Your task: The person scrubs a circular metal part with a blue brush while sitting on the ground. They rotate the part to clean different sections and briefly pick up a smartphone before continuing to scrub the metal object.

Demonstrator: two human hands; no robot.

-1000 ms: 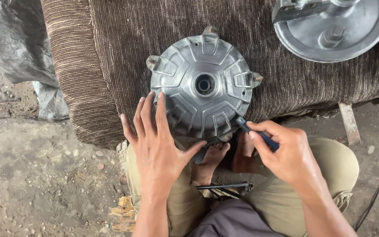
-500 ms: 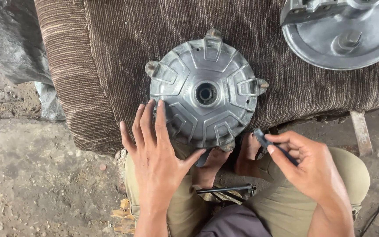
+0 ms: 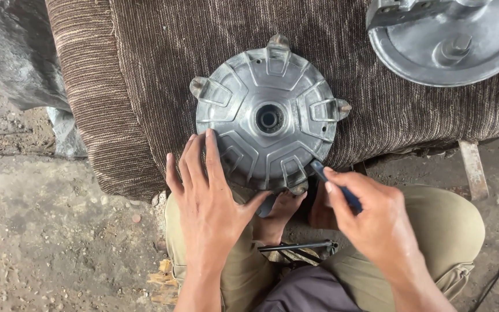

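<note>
Resting flat with fingers spread, left hand (image 3: 209, 202) on ribbed metal hub (image 3: 267, 118), right hand (image 3: 371, 216) beside it gripping dark-handled tool (image 3: 336, 185), tip at hub's rim, brown cloth (image 3: 145, 69) beyond.

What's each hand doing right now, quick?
Left hand: open, fingers spread flat on the round metal hub.
Right hand: closed on a small dark tool, tip at the hub's rim.

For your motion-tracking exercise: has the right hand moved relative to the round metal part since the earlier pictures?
Yes. The right hand with its dark tool slipped down-right off the round metal part, then returned to its lower right rim.
</note>
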